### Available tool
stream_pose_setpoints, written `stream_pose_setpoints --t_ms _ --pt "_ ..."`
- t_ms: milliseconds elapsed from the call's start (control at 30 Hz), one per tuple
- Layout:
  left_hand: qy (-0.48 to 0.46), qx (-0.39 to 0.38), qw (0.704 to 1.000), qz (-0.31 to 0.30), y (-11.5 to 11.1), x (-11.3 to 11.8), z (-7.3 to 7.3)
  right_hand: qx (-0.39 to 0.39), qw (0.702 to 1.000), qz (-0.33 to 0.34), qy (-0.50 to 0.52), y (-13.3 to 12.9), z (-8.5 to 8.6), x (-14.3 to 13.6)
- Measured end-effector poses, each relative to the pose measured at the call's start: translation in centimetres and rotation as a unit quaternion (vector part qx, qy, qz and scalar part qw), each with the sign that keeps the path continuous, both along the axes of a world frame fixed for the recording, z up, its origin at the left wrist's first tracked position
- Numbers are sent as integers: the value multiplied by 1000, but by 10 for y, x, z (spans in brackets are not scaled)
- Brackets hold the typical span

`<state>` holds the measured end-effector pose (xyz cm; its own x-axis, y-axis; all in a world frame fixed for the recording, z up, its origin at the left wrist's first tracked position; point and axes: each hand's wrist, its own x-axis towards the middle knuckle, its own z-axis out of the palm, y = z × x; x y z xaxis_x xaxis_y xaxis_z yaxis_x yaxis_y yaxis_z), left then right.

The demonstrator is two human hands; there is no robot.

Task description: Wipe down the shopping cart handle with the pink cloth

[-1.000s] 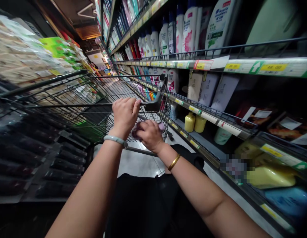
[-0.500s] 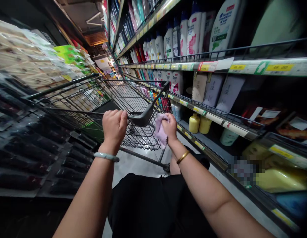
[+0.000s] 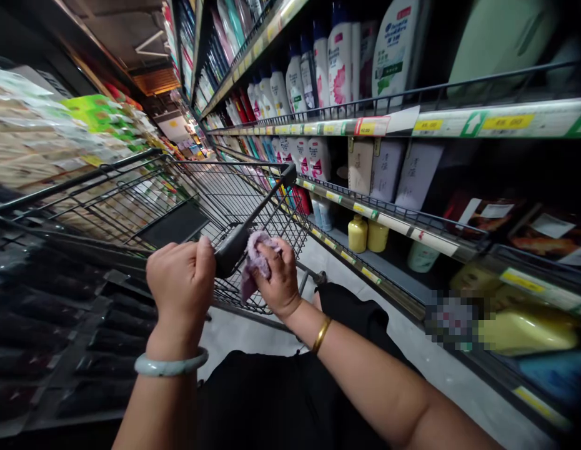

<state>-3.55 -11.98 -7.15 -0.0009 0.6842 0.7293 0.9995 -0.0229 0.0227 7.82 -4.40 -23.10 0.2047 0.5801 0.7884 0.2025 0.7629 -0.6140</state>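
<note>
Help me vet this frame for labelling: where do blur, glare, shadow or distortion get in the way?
Head view: cloth, left hand and right hand fairly clear; lower-left packs dark, smeared; upper-right green bottle soft, stretched towards the edge; highlight on the lying yellow bottle, a pixelated patch beside it; deep shadow inside the shelf.

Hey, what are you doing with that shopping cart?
A person in a shop aisle has their left hand closed around the handle of a wire shopping cart. Their right hand holds a bunched purple cloth right by the black end of that handle; it looks to be touching, but I can't be sure. The cart stands between packs piled on the left and shelves of bottles on the right.
</note>
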Motion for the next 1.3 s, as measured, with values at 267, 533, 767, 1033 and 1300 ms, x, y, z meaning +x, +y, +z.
stream_pose_setpoints --t_ms 267,533,767,1033,1300 --pt "-29 12 999 -18 -11 -14 -2 -124 982 28 138 10 23 -2" --pt "-54 12 998 -31 -15 -16 -2 -195 977 5 90 21 39 9" --pt "-83 25 996 -24 -16 -8 -6 -23 996 83 -17 -16 52 5" --pt "-68 94 992 -42 -9 -13 -16 -149 987 1 58 23 39 19" --pt "-89 83 992 -24 -16 -12 -19 -99 995 20 3 25 34 20"
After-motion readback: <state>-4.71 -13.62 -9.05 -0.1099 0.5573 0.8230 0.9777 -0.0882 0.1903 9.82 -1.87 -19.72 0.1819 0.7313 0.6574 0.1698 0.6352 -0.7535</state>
